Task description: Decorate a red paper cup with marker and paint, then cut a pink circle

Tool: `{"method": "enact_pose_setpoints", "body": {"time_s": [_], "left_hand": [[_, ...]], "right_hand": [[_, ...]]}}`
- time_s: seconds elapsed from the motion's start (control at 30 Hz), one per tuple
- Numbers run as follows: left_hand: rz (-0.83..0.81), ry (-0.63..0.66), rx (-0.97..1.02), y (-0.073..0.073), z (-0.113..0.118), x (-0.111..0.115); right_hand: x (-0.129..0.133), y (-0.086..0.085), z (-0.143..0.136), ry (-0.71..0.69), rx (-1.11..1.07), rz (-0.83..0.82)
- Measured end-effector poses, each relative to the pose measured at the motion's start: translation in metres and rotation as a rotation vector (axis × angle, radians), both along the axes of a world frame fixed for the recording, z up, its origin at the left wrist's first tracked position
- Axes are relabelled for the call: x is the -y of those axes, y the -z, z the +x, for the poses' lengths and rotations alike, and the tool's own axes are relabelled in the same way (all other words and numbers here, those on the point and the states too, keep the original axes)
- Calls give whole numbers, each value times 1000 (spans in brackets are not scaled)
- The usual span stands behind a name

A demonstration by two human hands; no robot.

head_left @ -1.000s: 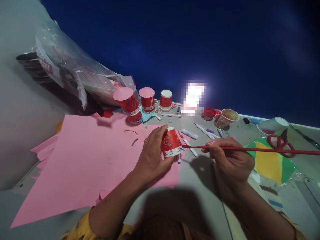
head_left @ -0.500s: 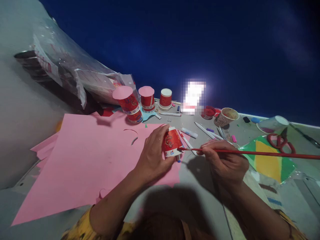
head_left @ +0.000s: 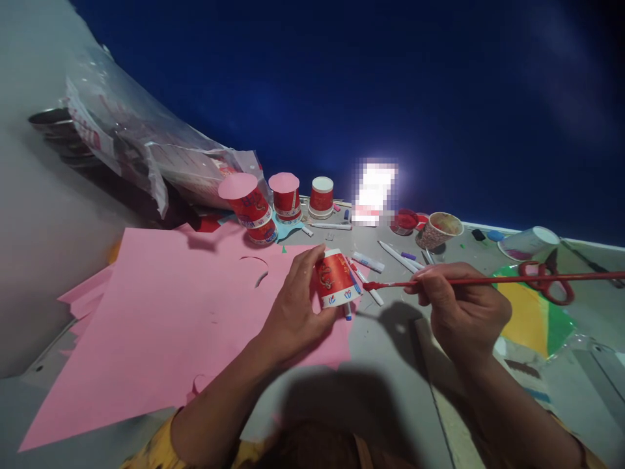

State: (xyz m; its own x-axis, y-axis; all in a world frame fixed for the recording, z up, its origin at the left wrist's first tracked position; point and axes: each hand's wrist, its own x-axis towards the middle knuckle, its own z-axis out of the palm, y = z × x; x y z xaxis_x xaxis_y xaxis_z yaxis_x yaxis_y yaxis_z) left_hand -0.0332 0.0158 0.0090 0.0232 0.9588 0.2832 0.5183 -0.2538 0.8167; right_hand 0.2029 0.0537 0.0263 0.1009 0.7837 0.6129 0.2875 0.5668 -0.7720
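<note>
A small red and white paper cup (head_left: 336,277) with gold patterns and blue marks along its rim sits tilted in my left hand (head_left: 300,306), fingers wrapped round its side. My right hand (head_left: 463,309) pinches the thin red handle of a paintbrush (head_left: 517,281). The brush lies nearly level, its tip coated in red and just right of the cup's rim. Whether tip and rim touch I cannot tell. Beneath the cup spreads a large pink paper sheet (head_left: 166,326). Behind it stand stacked red cups (head_left: 254,215) with a pink disc on top, another pink-topped cup (head_left: 287,203) and an upside-down cup (head_left: 321,197).
Several markers (head_left: 398,256) lie beyond my hands. At the back right are a small red paint pot (head_left: 404,221), a stained paper cup (head_left: 440,231), a white cup (head_left: 530,245) on its side and red-handled scissors (head_left: 547,283). A plastic bag (head_left: 190,163) leans at the back left.
My right hand has moved right and slightly up, drawing the brush tip off the cup's face to beside its rim. The left hand keeps hold of the cup, now turned slightly.
</note>
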Motion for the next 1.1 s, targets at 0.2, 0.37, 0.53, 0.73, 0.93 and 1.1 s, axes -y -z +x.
{"method": "enact_pose_setpoints", "body": {"time_s": [0.2,0.37,0.53,0.73,0.93,1.1], "left_hand": [[-41,26,74,-3,0,1],[-62,33,127,-1,-2,2],[-81,22,94,0,-2,1],[-58,15,50,-2,-3,1],[-69,-13,34,-2,-1,1],[-77,-17,16,0,-1,1]], "right_hand": [[-2,-2,-2,-15,-45,-15],[-4,-3,-4,-11,-62,-38],[-3,-3,-3,-34,-51,-63],[-2,-4,-3,-31,-66,-49],[0,-2,0,-105,-14,-39],[1,0,3,-222,140,37]]}}
